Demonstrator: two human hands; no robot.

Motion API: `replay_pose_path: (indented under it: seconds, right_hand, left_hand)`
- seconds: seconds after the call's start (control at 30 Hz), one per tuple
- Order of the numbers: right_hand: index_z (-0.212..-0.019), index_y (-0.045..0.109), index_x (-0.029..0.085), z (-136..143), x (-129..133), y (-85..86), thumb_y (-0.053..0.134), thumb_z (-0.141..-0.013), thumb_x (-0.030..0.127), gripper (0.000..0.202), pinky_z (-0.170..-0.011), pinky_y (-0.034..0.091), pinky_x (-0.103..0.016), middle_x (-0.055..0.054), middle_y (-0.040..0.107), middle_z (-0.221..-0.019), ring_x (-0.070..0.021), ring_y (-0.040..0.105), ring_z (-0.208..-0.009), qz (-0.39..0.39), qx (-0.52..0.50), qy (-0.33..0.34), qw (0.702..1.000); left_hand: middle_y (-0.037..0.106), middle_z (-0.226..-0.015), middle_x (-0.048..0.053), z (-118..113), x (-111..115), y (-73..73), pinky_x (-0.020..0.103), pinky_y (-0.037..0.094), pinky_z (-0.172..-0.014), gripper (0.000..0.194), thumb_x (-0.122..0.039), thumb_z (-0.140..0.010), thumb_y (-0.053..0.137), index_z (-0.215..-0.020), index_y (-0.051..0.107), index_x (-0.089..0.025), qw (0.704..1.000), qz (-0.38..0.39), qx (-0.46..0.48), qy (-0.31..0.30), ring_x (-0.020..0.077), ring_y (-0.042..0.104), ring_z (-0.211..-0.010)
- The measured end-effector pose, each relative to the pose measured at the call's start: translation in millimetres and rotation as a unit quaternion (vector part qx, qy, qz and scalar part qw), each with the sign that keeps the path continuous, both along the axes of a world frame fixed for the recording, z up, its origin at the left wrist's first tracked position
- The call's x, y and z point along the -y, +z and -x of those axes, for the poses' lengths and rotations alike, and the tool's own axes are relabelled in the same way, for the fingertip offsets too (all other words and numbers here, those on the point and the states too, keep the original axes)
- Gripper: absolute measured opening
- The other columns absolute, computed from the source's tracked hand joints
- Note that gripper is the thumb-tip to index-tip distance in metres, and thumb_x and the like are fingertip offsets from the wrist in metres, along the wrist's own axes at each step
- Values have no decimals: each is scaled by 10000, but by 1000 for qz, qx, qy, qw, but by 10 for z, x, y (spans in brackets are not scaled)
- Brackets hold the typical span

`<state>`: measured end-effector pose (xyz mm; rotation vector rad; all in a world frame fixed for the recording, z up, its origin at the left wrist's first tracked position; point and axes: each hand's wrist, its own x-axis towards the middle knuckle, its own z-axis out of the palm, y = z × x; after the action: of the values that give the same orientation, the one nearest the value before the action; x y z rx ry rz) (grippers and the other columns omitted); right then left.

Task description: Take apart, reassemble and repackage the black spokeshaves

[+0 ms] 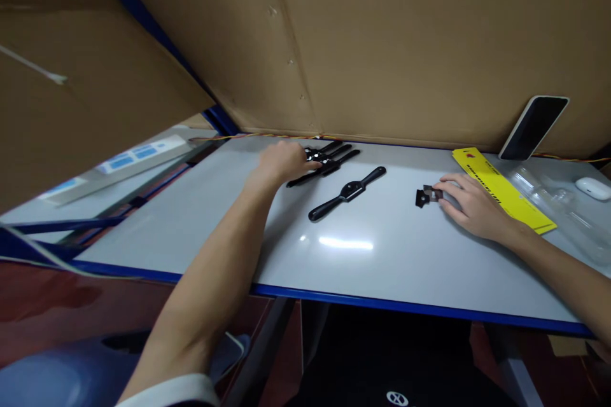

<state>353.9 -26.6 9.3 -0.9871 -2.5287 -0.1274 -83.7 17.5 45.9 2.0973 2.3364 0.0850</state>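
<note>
Lone blk tool (353, 189) on desk (172, 216), long axis diag., near-L to far-R. L hand (282, 162), nearer, is far-L of it at tool row (330, 168); R hand (470, 203) right of it at dk. plates (422, 198). Can't tell if either's pinching.

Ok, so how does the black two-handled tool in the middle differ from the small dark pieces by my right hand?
The two-handled tool is long, with a handle at each end; the small dark pieces are short and have no handles. The tool lies clear of your right hand, while the pieces are at its fingertips. Both look mostly dark.
</note>
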Motion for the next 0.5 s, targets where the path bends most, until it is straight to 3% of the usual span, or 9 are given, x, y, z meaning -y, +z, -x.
replay_pose_path:
  seconds: [0.07, 0.2, 0.3, 0.4, 0.5]
  right_hand:
    - [-1240, 659, 177, -6, -8, 1, 464, -1007, 301, 329, -1031, 479, -523, -153, 654, -1256, -317, 613, -1158, 7, 1, 1, 1000]
    - [-1280, 660, 179, -9, -18, -19, 450, -1010, 278, 356, -1063, 473, -524, -142, 686, -1252, -311, 601, -1219, 28, 18, 13, 999]
    - [-1255, 694, 155, -7, -18, -50, 442, -1015, 271, 367, -1092, 460, -525, -153, 692, -1256, -314, 583, -1264, 22, 32, 15, 999]
    - [-1265, 708, 151, 1, -10, -63, 463, -1008, 266, 373, -1101, 455, -538, -150, 701, -1277, -318, 577, -1286, 13, 30, 18, 999]
    - [-1260, 718, 163, 18, 12, -35, 453, -1010, 251, 375, -1053, 490, -540, -135, 727, -1265, -307, 630, -1229, 20, 39, 28, 999]
  left_hand:
    - [617, -696, 111, -97, 64, 68, 315, 335, -635, 442, -604, -794, 614, -622, 626, -196, 998, -32, -39, 28, 265, 575, -713]
    - [531, -587, 49, -407, 194, 151, 319, 273, -612, 457, -526, -898, 463, -607, 594, -200, 987, -66, 3, -146, 184, 468, -599]
    - [450, -527, 5, -646, 272, 131, 311, 249, -586, 478, -511, -910, 453, -558, 537, -199, 974, -25, 55, -217, 145, 388, -539]
    - [483, -534, -3, -766, 309, 87, 295, 267, -571, 434, -524, -872, 520, -588, 554, -198, 971, 34, 91, -220, 143, 405, -531]
    - [577, -588, 27, -742, 288, 40, 293, 305, -592, 405, -538, -852, 554, -637, 612, -199, 975, 48, 80, -200, 171, 471, -569]
